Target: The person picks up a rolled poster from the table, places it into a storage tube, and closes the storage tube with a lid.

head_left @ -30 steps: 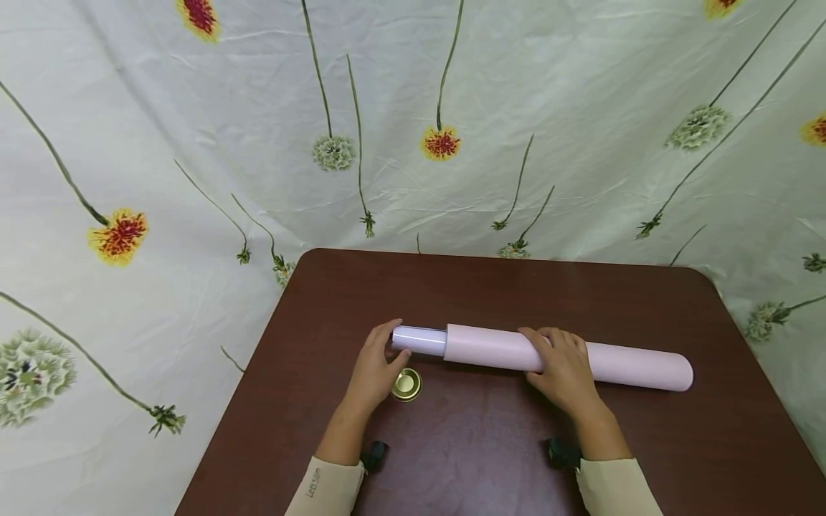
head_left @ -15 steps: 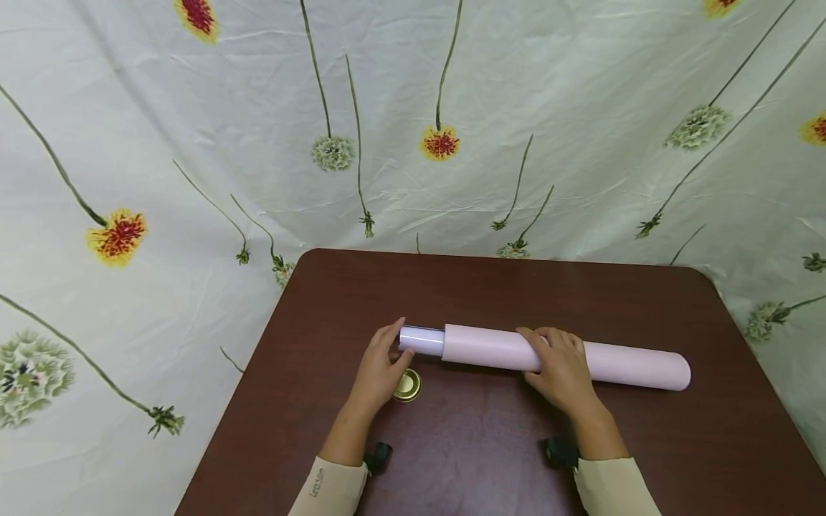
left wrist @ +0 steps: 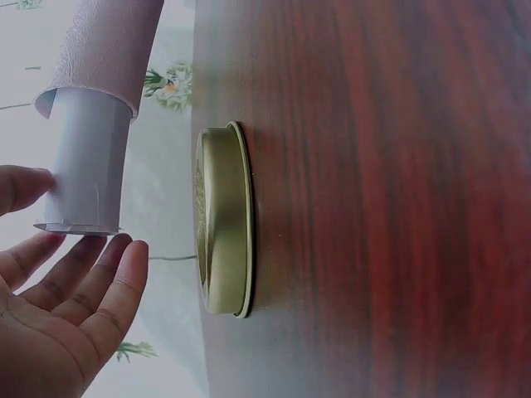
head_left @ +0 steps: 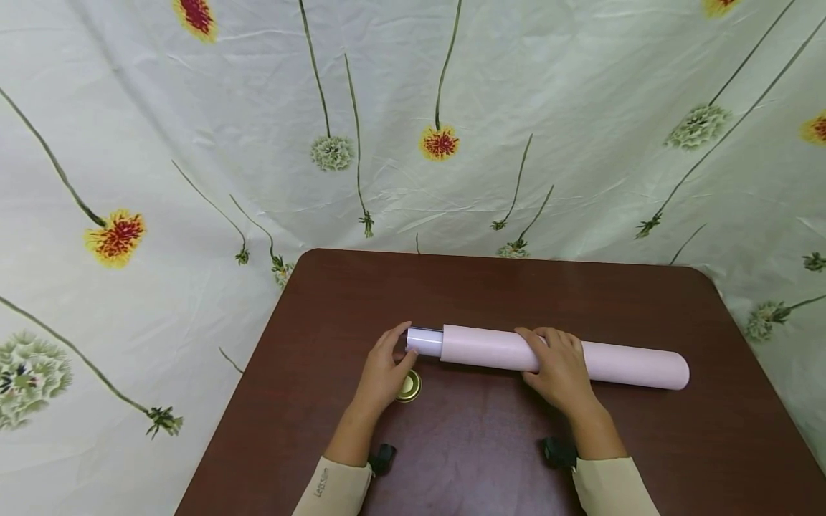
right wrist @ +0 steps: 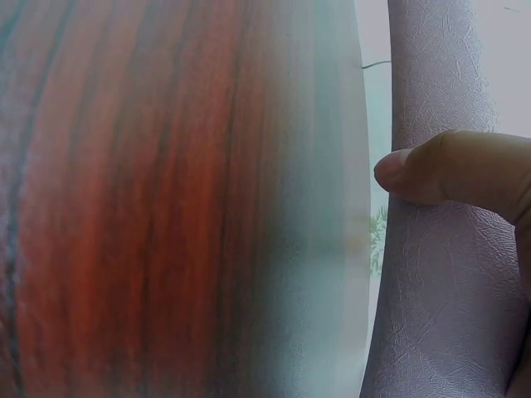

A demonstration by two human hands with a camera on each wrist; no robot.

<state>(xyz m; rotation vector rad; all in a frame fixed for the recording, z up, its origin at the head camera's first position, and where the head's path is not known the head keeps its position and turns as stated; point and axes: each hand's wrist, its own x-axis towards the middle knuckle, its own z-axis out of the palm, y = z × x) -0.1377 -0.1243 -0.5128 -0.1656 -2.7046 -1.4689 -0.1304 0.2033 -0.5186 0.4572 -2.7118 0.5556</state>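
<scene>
Pink tube (head_left: 477,345) with a pale roll (head_left: 425,341) jutting from its mouth

The tube lies lengthwise across the desk (head_left: 484,444), its rounded end toward the person's right, and a short stretch of the roll shows at the left. The step in hand looks to be sliding the roll inside. The left hand (head_left: 382,373) has its fingers loosely spread around the roll's open end: the thumb meets the side, the other tips sit at or just below the rim, and nothing is firmly gripped. The right hand (head_left: 560,365) curls over the middle of the tube, its fingers wrapped on the outside to steady it.

A gold metal lid (left wrist: 226,224) rests on the desk close by the left hand, apart from the tube; it may well belong to that open end. The next move seems to call for a straight, even push along the tube's axis, with the right hand holding firm, so the thin rim doesn't crumple.
</scene>
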